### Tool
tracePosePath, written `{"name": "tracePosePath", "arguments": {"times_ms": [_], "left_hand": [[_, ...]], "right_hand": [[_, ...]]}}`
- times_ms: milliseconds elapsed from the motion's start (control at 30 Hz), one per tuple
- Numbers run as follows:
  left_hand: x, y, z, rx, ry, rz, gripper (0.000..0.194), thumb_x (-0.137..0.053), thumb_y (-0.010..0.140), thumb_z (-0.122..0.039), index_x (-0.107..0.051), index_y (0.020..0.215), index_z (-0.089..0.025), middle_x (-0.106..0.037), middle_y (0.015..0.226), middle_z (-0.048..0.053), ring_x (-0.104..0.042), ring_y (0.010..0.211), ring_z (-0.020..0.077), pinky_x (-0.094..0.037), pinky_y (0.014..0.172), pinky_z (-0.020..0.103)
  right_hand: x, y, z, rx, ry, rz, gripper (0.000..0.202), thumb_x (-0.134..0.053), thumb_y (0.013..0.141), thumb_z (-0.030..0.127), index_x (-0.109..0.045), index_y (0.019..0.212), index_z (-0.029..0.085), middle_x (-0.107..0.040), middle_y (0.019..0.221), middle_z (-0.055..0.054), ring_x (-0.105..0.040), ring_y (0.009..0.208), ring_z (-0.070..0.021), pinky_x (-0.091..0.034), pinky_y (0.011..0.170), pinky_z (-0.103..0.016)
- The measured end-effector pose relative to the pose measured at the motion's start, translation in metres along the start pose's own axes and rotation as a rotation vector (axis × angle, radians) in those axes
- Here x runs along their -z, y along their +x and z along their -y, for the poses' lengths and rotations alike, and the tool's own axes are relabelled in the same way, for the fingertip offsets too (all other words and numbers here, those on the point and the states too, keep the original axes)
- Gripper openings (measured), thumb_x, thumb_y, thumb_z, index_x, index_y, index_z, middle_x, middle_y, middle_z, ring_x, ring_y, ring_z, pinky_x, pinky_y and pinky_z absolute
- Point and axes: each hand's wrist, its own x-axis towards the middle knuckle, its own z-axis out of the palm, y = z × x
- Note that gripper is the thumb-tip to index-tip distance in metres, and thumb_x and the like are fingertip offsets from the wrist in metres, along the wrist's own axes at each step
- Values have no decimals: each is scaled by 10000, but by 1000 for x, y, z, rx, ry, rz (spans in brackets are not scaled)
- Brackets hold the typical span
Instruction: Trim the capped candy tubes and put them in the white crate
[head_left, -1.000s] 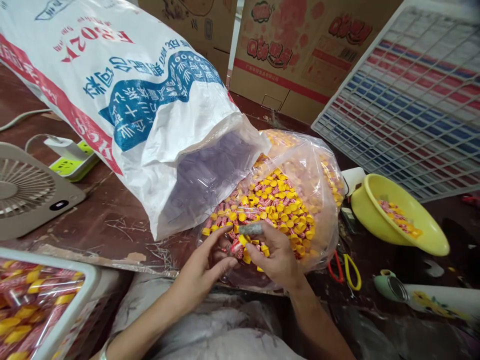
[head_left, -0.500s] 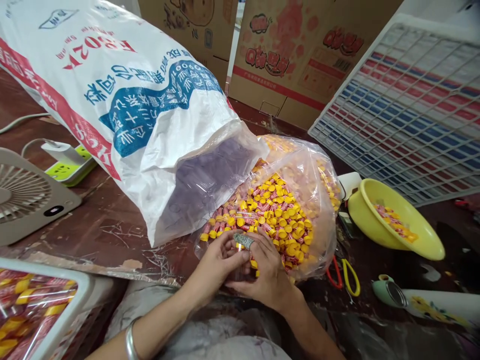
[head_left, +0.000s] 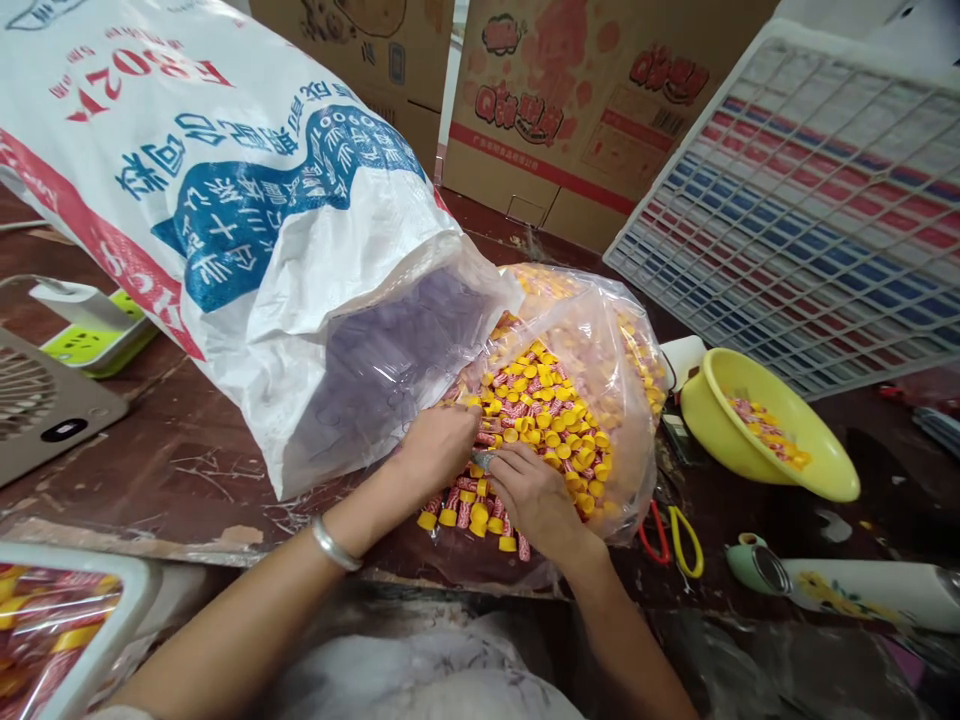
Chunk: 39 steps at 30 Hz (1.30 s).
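Note:
Small red-and-white pieces with yellow caps (head_left: 559,425) spill from a clear plastic bag (head_left: 634,440) onto the dark table. My left hand (head_left: 442,440), with a silver bangle at the wrist, reaches to the pile's left side beside the sack's mouth; its fingers are curled and what they hold is hidden. Close by on the right, my right hand (head_left: 532,490) rests over the near part of the pile, fingers bent together around something I cannot make out. Grey-green tape or wrap shows at its fingertips. A white woven sack (head_left: 300,260) lies open to the left.
A yellow bowl (head_left: 772,430) holds more pieces at the right, near scissors (head_left: 686,540), a white flowered bottle (head_left: 862,590) and a white wire rack (head_left: 795,200). At left are a fan (head_left: 52,410), a power strip (head_left: 97,335) and a white bin (head_left: 135,590). Cartons (head_left: 555,110) stand behind.
My hands were together at the pile's near edge. My left hand has moved forward, away from me, and the capped pieces between my forearms are now uncovered. The view has shifted slightly right.

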Motion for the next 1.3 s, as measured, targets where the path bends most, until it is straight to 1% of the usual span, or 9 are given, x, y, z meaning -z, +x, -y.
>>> {"name": "tracePosePath", "arguments": {"times_ms": [233,333,567,767,867,933,1100,1200,1300], "left_hand": [[29,-64,38,-76,-742,68,469,-583,922,-372,-557,1370,-238,-635,1350,81,-594,1214,253,-453,1029,350],[25,-90,46,-55,-955,180,429,-637,893,-403,-588,1287,-239,-673,1176,53,-609,1089,224,-477,949,322],[-11,-103,30,71,-1110,68,267,-693,835,-397,-612,964,-178,-633,933,21,-574,905,196,-453,851,297],[-15,-104,23,117,-1290,81,314,-719,818,-437,-627,953,-169,-643,878,11,-575,832,176,-448,768,263],[-17,-106,18,181,-1452,64,339,-746,802,-450,-618,930,-163,-627,825,-7,-551,745,142,-439,702,240],[-20,-106,12,225,-1573,49,349,-772,783,-443,-613,909,-158,-616,803,-14,-545,722,127,-444,706,238],[-30,-103,1,313,-1771,169,391,-853,687,-398,-601,853,-150,-602,766,-9,-581,702,126,-473,702,247],[-30,-98,4,296,-1683,258,350,-816,690,-347,-602,898,-163,-595,746,-10,-596,671,145,-504,692,287],[-18,-89,14,119,-1029,21,134,-677,762,-211,-637,882,-167,-612,807,24,-596,754,188,-506,713,313]], "right_hand": [[-14,13,1,-34,72,24,96,-719,890,193,-646,952,184,-709,984,-64,-645,935,-236,-548,840,-384],[-13,11,0,-138,155,-89,69,-671,916,170,-638,859,191,-697,918,-57,-656,855,-212,-546,780,-348],[-3,10,23,-465,790,-439,164,-637,945,368,-625,976,207,-729,899,-34,-715,831,-186,-585,764,-306],[13,13,44,-242,667,-215,155,-594,975,343,-675,1001,214,-716,935,-45,-694,901,-197,-569,822,-327],[14,9,48,-37,509,-121,483,-721,863,493,-599,1224,197,-677,1171,-120,-625,1147,-291,-525,991,-458],[7,4,52,2,382,-136,686,-815,753,517,-532,1279,179,-637,1219,-161,-578,1206,-339,-499,1027,-526],[-9,-4,61,-47,295,-286,541,-781,755,384,-493,1177,206,-619,1087,-132,-603,1108,-339,-523,972,-557],[-1,-6,56,-49,337,-169,728,-858,687,437,-470,1262,212,-618,1181,-142,-586,1177,-352,-510,1011,-550],[11,-12,34,-145,331,-124,891,-856,707,482,-386,1416,216,-558,1342,-162,-532,1283,-352,-492,1050,-522]]}}
